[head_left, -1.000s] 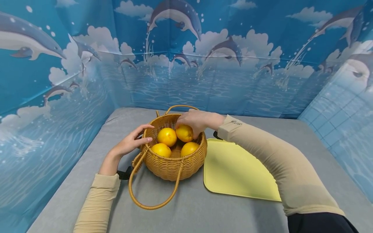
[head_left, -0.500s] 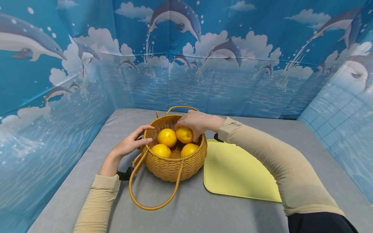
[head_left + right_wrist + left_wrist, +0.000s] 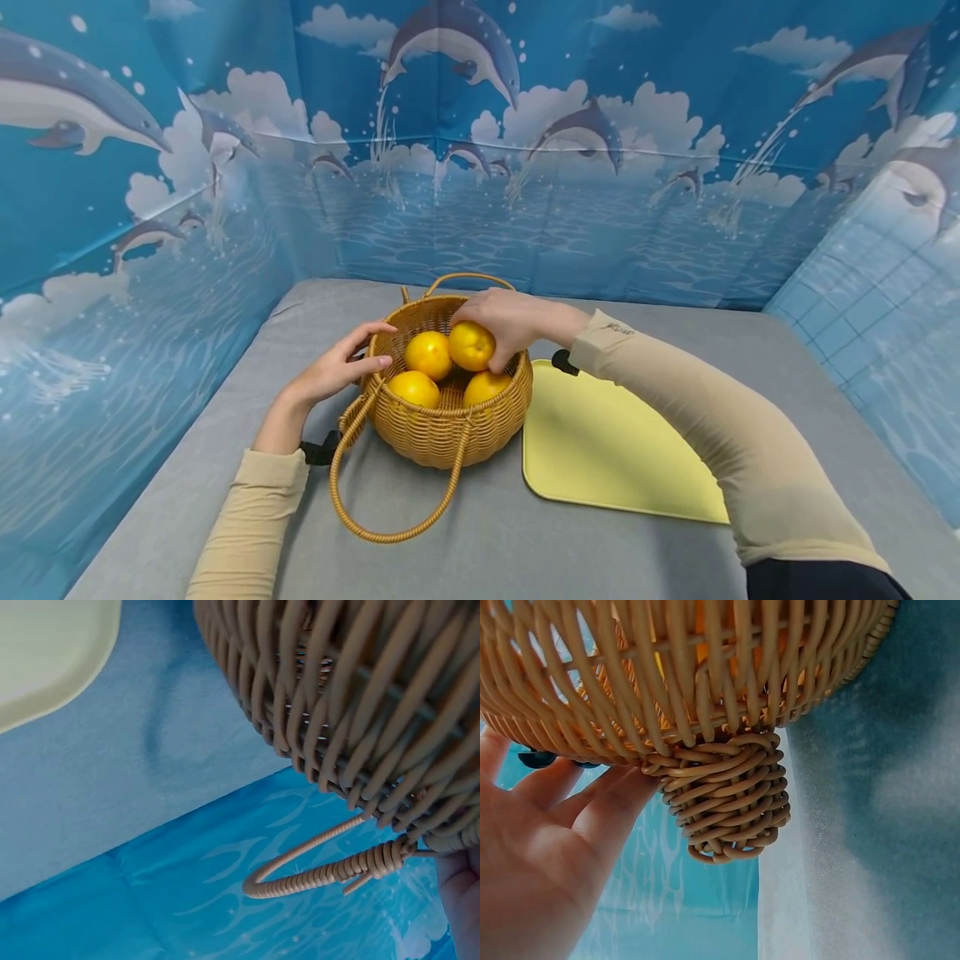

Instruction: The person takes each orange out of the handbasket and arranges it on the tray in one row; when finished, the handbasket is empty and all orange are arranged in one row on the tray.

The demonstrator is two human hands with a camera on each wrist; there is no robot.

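Note:
In the head view, my right hand [image 3: 506, 321] reaches over the far right rim of a woven wicker basket [image 3: 450, 437] and grips a yellow-orange orange [image 3: 472, 346]. Just left of it lies another orange [image 3: 428, 356], and two more, a left one [image 3: 414, 389] and a right one [image 3: 486, 387], lie nearer the front rim. My left hand [image 3: 330, 371] rests at the left rim, thumb and index tip over it. In the left wrist view, its fingers [image 3: 615, 806] extend straight along the wicker wall. The right wrist view shows mostly the basket's outside [image 3: 360, 697].
A yellow tray [image 3: 607, 450] lies flat right of the basket, partly under the right forearm. One basket handle [image 3: 393, 533] droops toward the front; the other handle [image 3: 468, 277] stands at the back. A dolphin-print curtain [image 3: 480, 208] borders the grey tabletop [image 3: 525, 550].
My right hand has raised the gripped orange slightly and turned it, shifting it a little left. The right forearm has moved slightly right. My left hand and the basket stay in place.

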